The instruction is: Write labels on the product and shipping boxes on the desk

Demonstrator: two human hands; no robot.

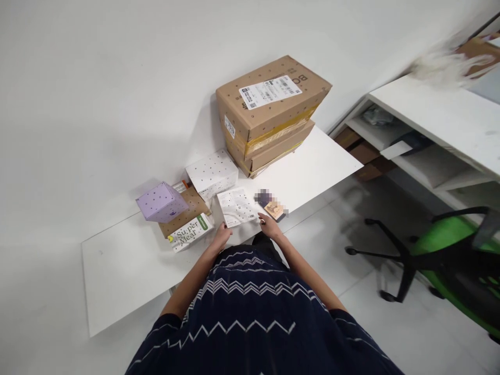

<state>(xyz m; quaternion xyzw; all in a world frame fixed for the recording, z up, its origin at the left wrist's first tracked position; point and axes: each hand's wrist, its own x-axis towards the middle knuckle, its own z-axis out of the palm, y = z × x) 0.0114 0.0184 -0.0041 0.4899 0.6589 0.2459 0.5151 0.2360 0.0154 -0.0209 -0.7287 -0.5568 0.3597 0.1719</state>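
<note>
A flat white box (237, 207) with printed text and small dark marks lies tilted at the table's front edge. My left hand (222, 234) grips its lower left corner with fingers closed. At the box's lower right corner is my right hand (269, 225), its fingers curled against the edge. Just right of the box lies a small dark and yellow item (274, 208), partly blurred out. To the left, a "Super Meal" box (190, 232) rests beside a brown carton (187, 211), and a purple box (162, 202) stands behind them.
Two large taped cardboard boxes (273, 96) are stacked at the back against the wall, beside a white spotted box (213, 169). The white table (125, 271) has its front edge near my body. A shelf unit (429, 114) and green chair (441, 250) stand at right.
</note>
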